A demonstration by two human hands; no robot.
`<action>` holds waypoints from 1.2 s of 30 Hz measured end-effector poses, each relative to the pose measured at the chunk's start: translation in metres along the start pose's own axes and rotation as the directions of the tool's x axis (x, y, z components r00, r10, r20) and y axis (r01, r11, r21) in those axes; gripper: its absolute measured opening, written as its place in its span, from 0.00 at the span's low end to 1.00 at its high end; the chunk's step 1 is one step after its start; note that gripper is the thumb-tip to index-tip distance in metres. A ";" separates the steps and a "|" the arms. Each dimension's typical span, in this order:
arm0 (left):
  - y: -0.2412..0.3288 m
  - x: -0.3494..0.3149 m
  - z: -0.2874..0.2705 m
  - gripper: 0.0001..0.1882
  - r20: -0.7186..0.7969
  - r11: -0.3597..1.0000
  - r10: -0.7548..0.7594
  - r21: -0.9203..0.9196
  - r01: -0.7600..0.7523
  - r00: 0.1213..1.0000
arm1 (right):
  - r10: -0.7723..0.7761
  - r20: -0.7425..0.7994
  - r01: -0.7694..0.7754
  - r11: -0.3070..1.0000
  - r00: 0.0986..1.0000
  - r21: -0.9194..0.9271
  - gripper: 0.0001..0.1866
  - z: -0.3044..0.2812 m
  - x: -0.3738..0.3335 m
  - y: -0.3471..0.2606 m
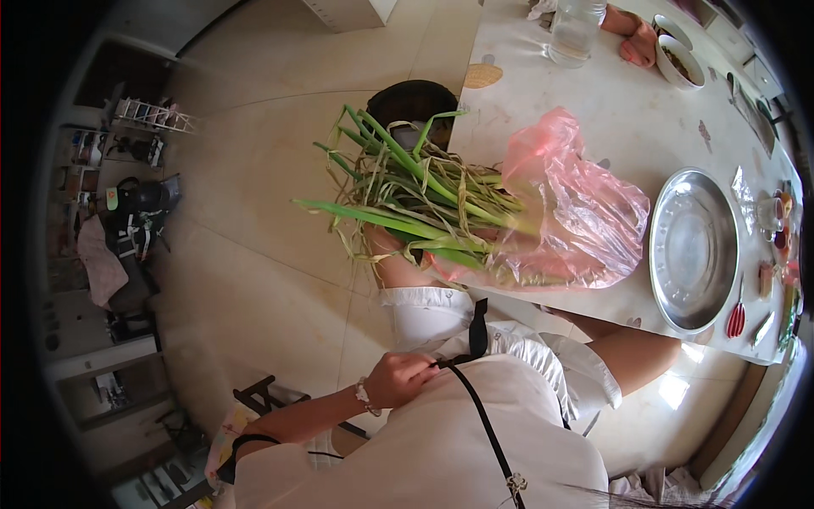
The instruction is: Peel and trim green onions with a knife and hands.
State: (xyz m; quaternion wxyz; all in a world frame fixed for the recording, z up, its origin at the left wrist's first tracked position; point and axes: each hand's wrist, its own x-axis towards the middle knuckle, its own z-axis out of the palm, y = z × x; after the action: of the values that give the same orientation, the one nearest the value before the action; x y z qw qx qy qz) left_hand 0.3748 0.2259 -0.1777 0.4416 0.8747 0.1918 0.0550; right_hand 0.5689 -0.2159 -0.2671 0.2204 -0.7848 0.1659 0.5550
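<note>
My left hand (398, 380) is closed at the front of my white shirt, its fingers pinched on a thin black strap (476, 403). The strap runs down across the shirt. My right hand does not show. In front of me, a bunch of scallions (424, 191) with green and withered tan leaves lies on the table, its leafy ends hanging over the left edge. A crumpled pink plastic bag (585, 220) covers the other end of the bunch. Right of the bag sits an oval metal tray (695, 250).
A black bin (411, 97) stands on the floor past the leaves. Farther back on the table (543, 89) are a clear jar (577, 34) and white bowls (681, 64). A fork with red tines (737, 318) lies right of the tray. A dark stool (267, 394) is at left.
</note>
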 end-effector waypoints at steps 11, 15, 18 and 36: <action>0.026 0.024 -0.059 0.08 -0.193 0.985 -0.068 -0.166 0.036 0.979 | 0.060 -0.034 -0.055 0.987 0.998 0.149 0.14 0.001 0.027 0.020; 0.013 0.050 -0.037 0.07 0.081 0.989 0.068 -0.139 -0.056 0.994 | 0.097 0.010 -0.097 0.965 0.995 0.243 0.13 0.007 0.045 0.037; 0.002 0.055 -0.024 0.10 0.478 0.976 0.028 -0.204 0.080 0.878 | 0.143 0.090 -0.166 0.911 0.986 0.378 0.13 0.013 0.052 0.059; 0.059 0.131 -0.023 0.11 -0.235 0.980 -0.014 -0.195 -0.033 0.972 | -0.537 -0.447 0.678 0.379 0.716 0.630 0.21 -0.074 -0.009 -0.218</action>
State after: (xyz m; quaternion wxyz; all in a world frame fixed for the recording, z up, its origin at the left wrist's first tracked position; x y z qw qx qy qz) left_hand 0.5062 0.2622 -0.1262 0.5002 0.8148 0.2320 0.1789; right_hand 0.7347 -0.0703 -0.2027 0.7008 -0.6636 0.0996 0.2421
